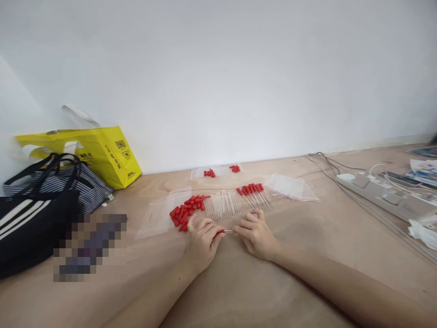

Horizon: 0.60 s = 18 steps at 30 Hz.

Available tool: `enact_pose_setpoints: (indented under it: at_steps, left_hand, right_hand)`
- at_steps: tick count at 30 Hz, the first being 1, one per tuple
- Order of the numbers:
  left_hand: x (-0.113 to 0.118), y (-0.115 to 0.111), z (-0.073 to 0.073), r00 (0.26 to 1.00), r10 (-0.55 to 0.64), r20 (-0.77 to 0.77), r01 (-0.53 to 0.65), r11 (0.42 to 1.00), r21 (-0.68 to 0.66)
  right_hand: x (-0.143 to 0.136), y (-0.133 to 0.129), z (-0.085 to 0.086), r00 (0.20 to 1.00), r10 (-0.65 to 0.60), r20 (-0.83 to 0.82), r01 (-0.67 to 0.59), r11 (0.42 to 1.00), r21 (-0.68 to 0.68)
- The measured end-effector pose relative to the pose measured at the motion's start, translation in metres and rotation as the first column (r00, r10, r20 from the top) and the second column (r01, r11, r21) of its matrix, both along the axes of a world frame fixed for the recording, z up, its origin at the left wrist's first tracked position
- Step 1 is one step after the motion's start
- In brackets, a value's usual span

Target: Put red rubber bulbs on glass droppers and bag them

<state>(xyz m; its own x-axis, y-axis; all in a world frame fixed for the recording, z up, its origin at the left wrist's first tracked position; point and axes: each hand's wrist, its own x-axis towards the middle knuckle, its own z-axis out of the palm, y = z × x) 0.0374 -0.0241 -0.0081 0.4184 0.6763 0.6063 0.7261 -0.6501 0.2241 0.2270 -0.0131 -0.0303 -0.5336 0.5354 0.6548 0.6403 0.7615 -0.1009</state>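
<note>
My left hand (204, 241) is closed in a pinch on a small red cap (221, 231). From the right, my right hand (255, 234) pinches a thin whitish stick (228, 231), whose other end meets the cap; how deep it sits inside is hidden by my fingers. Just beyond my left hand lies a pile of loose red caps (186, 210). Beside it, a row of bare whitish sticks (223, 205) is spread on the table. Further right, several sticks with red caps on their ends (254, 195) lie side by side, beyond my right hand.
Clear plastic bags (160, 214) lie left of the caps, with more bags (290, 186) at the right. Another bag with red caps (216, 171) is near the wall. Yellow (102, 155) and black bags (37, 228) stand left. A power strip (382, 193) with cables lies right.
</note>
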Motion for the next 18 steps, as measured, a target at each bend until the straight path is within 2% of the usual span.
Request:
enact_pose_setpoints:
  at_steps: [6, 18]
  left_hand:
    - [0.0021, -0.0031, 0.0024, 0.996, -0.084, -0.025, 0.083, 0.995, -0.047]
    - [0.0071, -0.004, 0.0024, 0.995, -0.101, -0.013, 0.099, 0.991, -0.087]
  right_hand:
    - [0.0015, 0.0013, 0.0002, 0.999, 0.041, 0.031, -0.045, 0.988, 0.146]
    - [-0.0066, 0.0011, 0.0009, 0.996, 0.09, 0.003, -0.089, 0.991, 0.099]
